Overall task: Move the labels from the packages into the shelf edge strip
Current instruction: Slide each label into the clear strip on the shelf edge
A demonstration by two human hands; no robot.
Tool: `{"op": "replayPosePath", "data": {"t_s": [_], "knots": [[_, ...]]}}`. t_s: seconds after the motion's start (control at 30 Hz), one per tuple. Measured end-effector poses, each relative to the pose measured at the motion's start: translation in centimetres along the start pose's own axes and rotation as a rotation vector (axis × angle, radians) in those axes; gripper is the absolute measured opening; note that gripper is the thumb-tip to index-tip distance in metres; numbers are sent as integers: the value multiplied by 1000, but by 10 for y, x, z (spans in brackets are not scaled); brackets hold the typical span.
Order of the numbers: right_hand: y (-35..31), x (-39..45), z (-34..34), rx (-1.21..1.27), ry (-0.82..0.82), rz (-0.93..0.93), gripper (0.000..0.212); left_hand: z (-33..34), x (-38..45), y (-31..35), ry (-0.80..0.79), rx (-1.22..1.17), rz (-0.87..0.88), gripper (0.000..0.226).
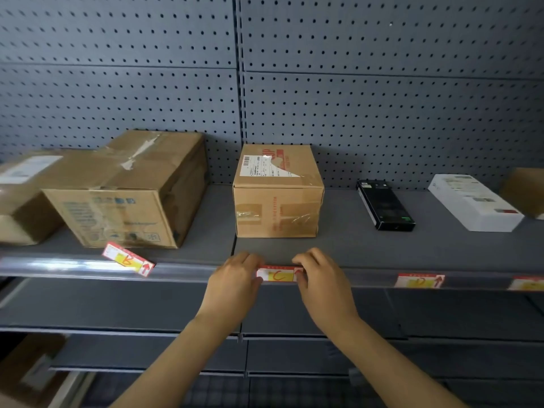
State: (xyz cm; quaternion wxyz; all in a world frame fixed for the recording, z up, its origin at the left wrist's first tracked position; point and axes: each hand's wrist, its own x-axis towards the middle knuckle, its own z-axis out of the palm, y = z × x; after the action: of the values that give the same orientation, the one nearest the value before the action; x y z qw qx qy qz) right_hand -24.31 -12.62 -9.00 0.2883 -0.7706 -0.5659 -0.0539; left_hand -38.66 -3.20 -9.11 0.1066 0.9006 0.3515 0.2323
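Note:
A red, white and yellow label marked C [278, 274] lies against the clear shelf edge strip [182, 273], below the small cardboard box [276, 195]. My left hand [235, 282] pinches its left end and my right hand [319, 279] pinches its right end. A label marked B [128, 258] lies loose and tilted on the shelf lip in front of the large cardboard box [132, 189]. A label marked D [419, 280] sits in the strip to the right, and part of one more label [527, 283] shows at the far right edge.
On the grey shelf also lie a black flat box [384, 204], a white flat box [474, 201], a brown package [20, 195] at far left and a carton corner [527, 189] at far right. Pegboard wall behind. Lower shelves sit below the strip.

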Motion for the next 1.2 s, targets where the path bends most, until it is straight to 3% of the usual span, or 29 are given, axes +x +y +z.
{"op": "replayPosePath", "data": {"t_s": [0.23,0.73,1.2], "knots": [[5,6,2,-34,-3,-52,15,2,8,-2,71,52,3,16],[15,6,8,-88,-117,-104,19,8,9,0,16,207,82,29],[12,4,11,-67,-123,-66,22,12,5,-4,15,177,-9,31]]}}
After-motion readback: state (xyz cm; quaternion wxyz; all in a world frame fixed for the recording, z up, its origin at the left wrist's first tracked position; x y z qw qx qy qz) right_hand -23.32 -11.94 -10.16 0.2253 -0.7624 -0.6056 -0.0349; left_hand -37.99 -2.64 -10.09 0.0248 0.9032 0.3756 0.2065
